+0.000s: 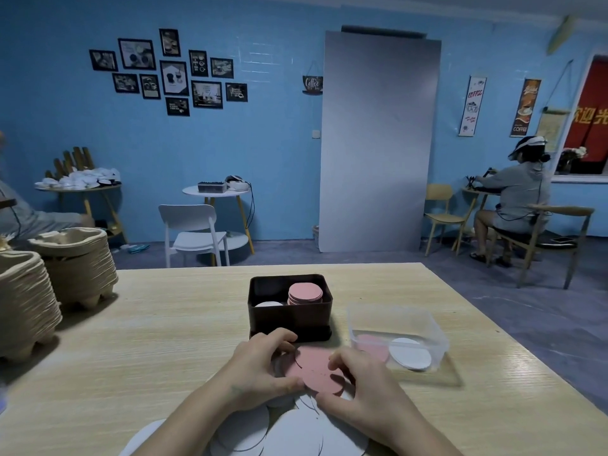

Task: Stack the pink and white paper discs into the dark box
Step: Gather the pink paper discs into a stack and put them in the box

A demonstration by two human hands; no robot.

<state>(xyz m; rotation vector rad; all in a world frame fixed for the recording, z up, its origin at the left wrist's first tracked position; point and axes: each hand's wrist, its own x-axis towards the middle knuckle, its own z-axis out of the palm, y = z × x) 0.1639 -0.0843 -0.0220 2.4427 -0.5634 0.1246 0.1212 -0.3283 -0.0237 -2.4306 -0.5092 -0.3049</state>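
The dark box (289, 319) stands in the middle of the wooden table, holding a tall pink disc stack (305, 292) on its right and a lower white stack (268, 304) on its left. Just in front of it, my left hand (260, 366) and my right hand (358, 386) both pinch the edges of a small bunch of pink discs (314, 368) held a little above the table. Loose white discs (283, 432) lie spread beneath my wrists at the table's near edge.
A clear plastic tub (399, 334) with pink and white discs sits right of the dark box. Stacks of pulp cup trays (75, 264) stand at the table's left end. Chairs, small tables and a seated person are beyond the table.
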